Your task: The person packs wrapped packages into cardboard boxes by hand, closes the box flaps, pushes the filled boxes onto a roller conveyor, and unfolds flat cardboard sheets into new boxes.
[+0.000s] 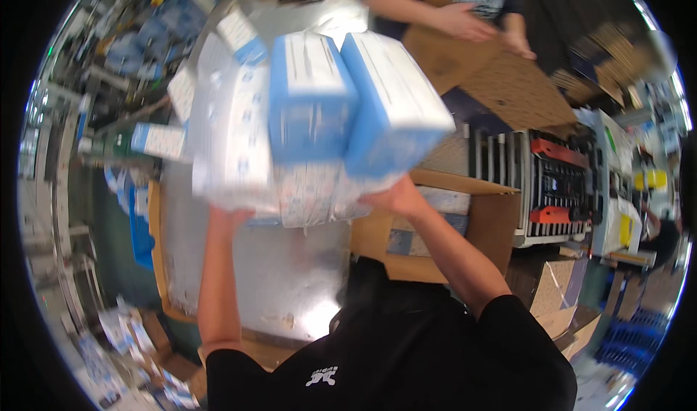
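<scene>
I hold a stack of blue and white boxes [319, 120] up between both hands, close to the camera and blurred. My left hand [229, 215] grips the stack's lower left under a white shrink-wrapped pack [232, 135]. My right hand [396, 197] supports the lower right under a blue box [396, 106]. The stack hides most of both hands' fingers.
An open cardboard box [494, 215] sits below my right arm on a grey table [276, 273]. Another person's hands [472, 22] rest on a flat cardboard sheet [508, 84] across the table. A roller conveyor [559, 186] lies to the right. More blue and white boxes [160, 141] lie at left.
</scene>
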The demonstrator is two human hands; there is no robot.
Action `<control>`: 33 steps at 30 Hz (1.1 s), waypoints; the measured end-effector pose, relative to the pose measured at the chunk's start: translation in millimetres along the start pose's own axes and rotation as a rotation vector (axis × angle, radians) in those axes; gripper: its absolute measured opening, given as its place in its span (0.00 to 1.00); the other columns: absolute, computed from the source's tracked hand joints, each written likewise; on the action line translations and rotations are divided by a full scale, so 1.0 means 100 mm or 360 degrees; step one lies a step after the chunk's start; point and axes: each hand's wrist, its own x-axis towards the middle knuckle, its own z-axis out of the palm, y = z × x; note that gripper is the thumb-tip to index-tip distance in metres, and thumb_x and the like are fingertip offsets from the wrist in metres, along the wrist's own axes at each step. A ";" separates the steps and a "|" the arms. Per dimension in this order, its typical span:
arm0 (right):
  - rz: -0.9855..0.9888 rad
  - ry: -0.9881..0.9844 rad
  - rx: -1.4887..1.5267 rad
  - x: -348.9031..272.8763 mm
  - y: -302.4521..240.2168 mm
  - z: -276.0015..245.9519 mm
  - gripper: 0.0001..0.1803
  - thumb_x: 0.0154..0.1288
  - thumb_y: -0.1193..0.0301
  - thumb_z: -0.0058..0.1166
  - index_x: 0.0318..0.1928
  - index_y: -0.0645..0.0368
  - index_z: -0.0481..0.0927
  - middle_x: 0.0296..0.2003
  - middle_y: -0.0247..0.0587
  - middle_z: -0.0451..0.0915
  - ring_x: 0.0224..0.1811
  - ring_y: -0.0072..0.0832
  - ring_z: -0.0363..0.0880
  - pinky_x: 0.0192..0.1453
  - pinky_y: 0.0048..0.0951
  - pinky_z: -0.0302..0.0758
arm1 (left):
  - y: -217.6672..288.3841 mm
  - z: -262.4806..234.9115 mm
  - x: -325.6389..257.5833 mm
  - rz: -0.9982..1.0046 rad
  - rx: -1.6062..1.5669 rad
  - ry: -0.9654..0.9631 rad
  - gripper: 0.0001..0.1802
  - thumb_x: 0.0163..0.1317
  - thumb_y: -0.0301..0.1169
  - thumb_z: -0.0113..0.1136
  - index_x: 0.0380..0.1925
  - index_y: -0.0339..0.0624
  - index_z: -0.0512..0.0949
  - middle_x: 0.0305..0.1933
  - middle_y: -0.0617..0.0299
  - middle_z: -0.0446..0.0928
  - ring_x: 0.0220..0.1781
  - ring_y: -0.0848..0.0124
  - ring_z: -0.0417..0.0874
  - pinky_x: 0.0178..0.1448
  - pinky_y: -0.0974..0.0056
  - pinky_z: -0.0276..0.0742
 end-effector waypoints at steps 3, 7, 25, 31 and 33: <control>-0.0489 0.0037 -0.0109 -0.49 0.31 -0.39 0.36 0.54 0.73 0.73 0.64 0.60 0.74 0.60 0.46 0.78 0.63 0.38 0.77 0.64 0.38 0.76 | 0.25 0.30 0.10 0.0086 0.0085 -0.0072 0.38 0.59 0.36 0.70 0.67 0.35 0.68 0.63 0.52 0.77 0.62 0.61 0.80 0.64 0.58 0.76; -0.0984 0.0435 -0.0907 -1.35 -0.02 -0.81 0.30 0.66 0.62 0.64 0.65 0.56 0.74 0.64 0.46 0.76 0.63 0.40 0.76 0.66 0.37 0.74 | 0.52 0.66 0.08 0.0164 0.0252 -0.0063 0.38 0.56 0.34 0.69 0.67 0.35 0.69 0.64 0.51 0.77 0.63 0.58 0.79 0.66 0.57 0.74; 0.0929 0.1104 -0.0822 -3.44 -0.23 -1.40 0.19 0.54 0.54 0.70 0.38 0.54 0.86 0.31 0.41 0.85 0.36 0.40 0.86 0.38 0.42 0.81 | 0.34 3.12 1.11 0.0839 0.1603 -0.1807 0.29 0.58 0.33 0.71 0.62 0.52 0.78 0.65 0.56 0.78 0.69 0.57 0.75 0.73 0.55 0.69; 0.0115 0.1004 -0.0806 -3.25 -0.17 -1.65 0.61 0.46 0.52 0.77 0.76 0.60 0.57 0.72 0.64 0.60 0.73 0.56 0.64 0.75 0.43 0.66 | -0.12 3.28 0.47 0.0323 0.1132 -0.1213 0.25 0.62 0.33 0.69 0.57 0.34 0.79 0.58 0.48 0.83 0.59 0.55 0.82 0.62 0.56 0.76; 0.0333 0.0980 -0.1110 -2.95 -0.10 -1.62 0.64 0.42 0.49 0.78 0.76 0.60 0.58 0.72 0.66 0.59 0.75 0.57 0.59 0.75 0.49 0.63 | 0.23 3.76 0.21 -0.0097 0.1214 -0.0979 0.24 0.63 0.31 0.68 0.56 0.29 0.78 0.59 0.44 0.81 0.61 0.52 0.81 0.65 0.55 0.74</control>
